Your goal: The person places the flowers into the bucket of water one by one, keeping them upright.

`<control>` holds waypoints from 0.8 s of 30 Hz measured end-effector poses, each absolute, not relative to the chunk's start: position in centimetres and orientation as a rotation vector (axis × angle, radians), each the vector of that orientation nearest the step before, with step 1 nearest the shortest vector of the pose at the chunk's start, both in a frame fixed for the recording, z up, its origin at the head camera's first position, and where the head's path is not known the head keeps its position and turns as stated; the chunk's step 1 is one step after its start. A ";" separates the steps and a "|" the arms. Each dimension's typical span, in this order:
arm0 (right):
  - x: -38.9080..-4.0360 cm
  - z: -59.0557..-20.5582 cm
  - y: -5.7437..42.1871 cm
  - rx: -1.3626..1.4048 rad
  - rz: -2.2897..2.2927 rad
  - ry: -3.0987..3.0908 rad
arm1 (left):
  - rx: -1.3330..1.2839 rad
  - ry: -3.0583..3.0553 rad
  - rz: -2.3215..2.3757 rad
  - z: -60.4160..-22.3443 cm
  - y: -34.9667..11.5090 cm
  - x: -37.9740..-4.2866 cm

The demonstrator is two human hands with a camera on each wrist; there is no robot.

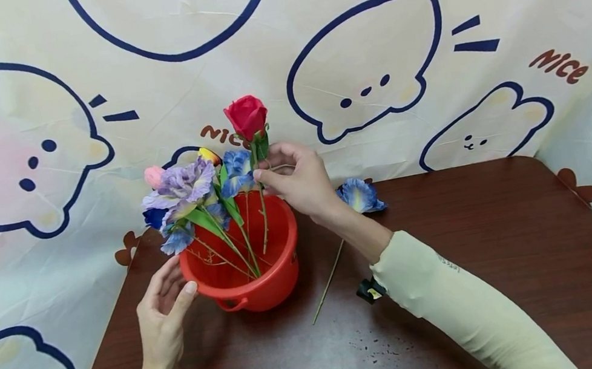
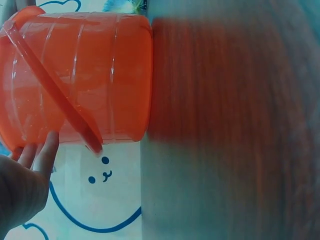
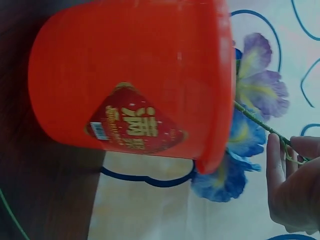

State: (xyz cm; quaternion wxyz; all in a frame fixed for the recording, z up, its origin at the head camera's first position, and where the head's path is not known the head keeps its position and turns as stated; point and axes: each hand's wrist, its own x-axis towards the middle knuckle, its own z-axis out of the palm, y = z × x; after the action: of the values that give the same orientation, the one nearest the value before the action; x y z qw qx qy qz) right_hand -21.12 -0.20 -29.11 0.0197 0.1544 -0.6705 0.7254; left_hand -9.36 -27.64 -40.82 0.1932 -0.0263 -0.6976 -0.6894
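Note:
A red plastic bucket (image 1: 277, 285) stands on the table, holding several artificial flowers. A purple iris (image 1: 186, 182), a blue iris (image 1: 238, 170), a pink bud (image 1: 154, 176) and a yellow bloom (image 1: 209, 155) lean over its far left rim. My right hand (image 1: 301, 181) pinches the green stem of a red rose (image 1: 247, 117) just under its leaves; the stem's lower end hangs inside the bucket mouth. At the bucket's left side, my left hand (image 1: 163, 321) rests its loosely spread fingers against the wall near the rim. The bucket's handle (image 2: 55, 92) hangs down.
Right of the bucket, another blue iris (image 1: 361, 195) lies on the brown table (image 1: 502, 258), its thin stem pointing toward me. A small black object (image 1: 368, 292) lies beside my right sleeve. Dark crumbs (image 1: 382, 345) dot the near tabletop. A cartoon-printed cloth (image 1: 359, 67) hangs behind.

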 end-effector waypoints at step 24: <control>-22.6 -32.1 -3.2 0.556 2.173 -2.342 | -0.015 -2.011 -1.892 -40.7 -27.5 -9.4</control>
State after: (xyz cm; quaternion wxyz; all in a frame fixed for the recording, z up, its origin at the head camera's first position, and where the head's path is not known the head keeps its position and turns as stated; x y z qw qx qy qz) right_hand -22.56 -3.17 -32.11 -0.0507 0.1712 -0.7212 0.6693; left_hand -9.36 -27.53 -40.69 0.1891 -0.0055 -0.7152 -0.6728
